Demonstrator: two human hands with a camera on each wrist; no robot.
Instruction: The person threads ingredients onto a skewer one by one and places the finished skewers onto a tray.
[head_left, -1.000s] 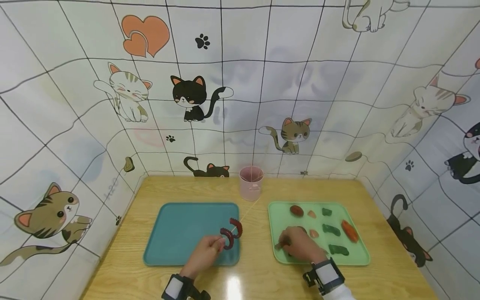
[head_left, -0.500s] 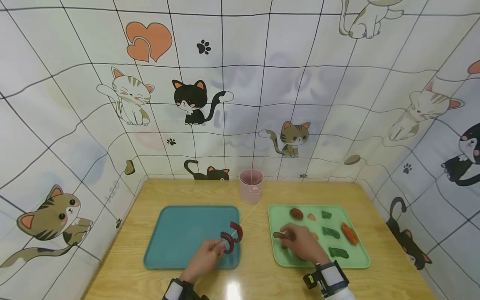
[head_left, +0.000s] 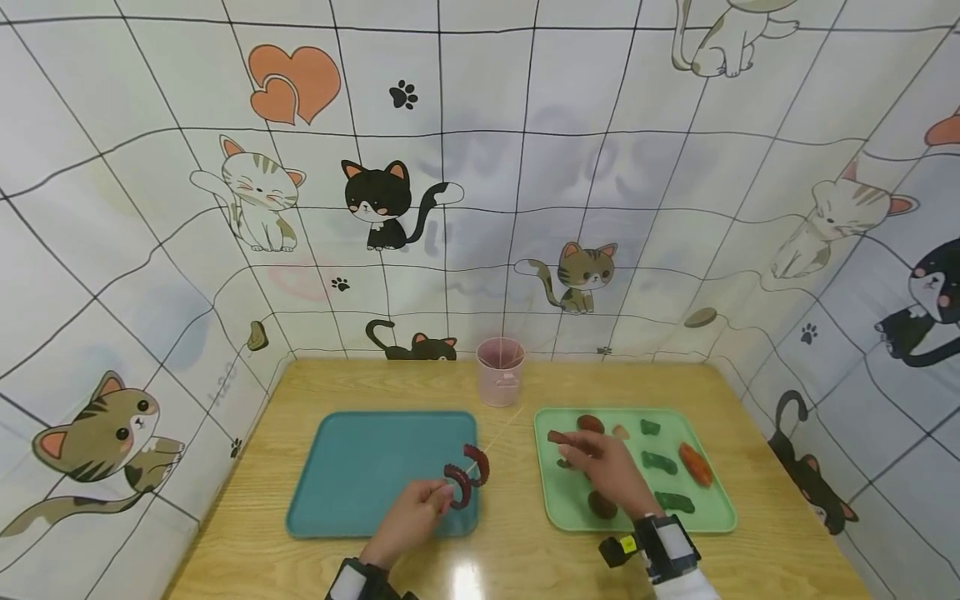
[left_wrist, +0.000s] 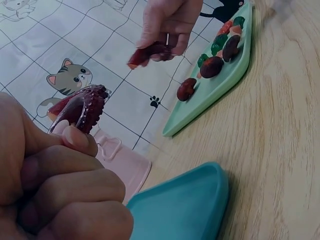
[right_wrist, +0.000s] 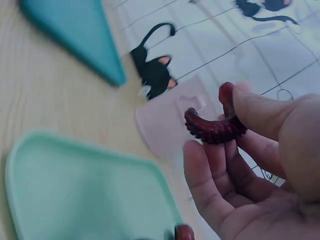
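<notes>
My left hand (head_left: 411, 515) pinches a thin skewer (head_left: 500, 432) over the right edge of the blue tray (head_left: 360, 467). Threaded on that skewer are two dark red, curved toy octopus tentacles (head_left: 460, 486), with suckers along one side. Above the green tray (head_left: 558, 504), my right hand (head_left: 611, 468) holds another toy tentacle (right_wrist: 215, 131) between thumb and fingers; in the right wrist view it curves out past the fingertips. On the green tray lie brown mushrooms (head_left: 602, 505), green pieces (head_left: 660, 462), a small peach-coloured piece (head_left: 620, 432) and an orange-red piece (head_left: 696, 465).
A pink bucket (head_left: 498, 385) with thin sticks in it stands at the back, between the two trays. Wooden tabletop (head_left: 510, 500) shows between the trays and in front. A cat-print sheet (head_left: 480, 225) encloses the table's back and sides.
My right hand has picked the tentacle up from the green tray and moved up and away from me with it, uncovering a mushroom. The left hand and skewer have barely moved.
</notes>
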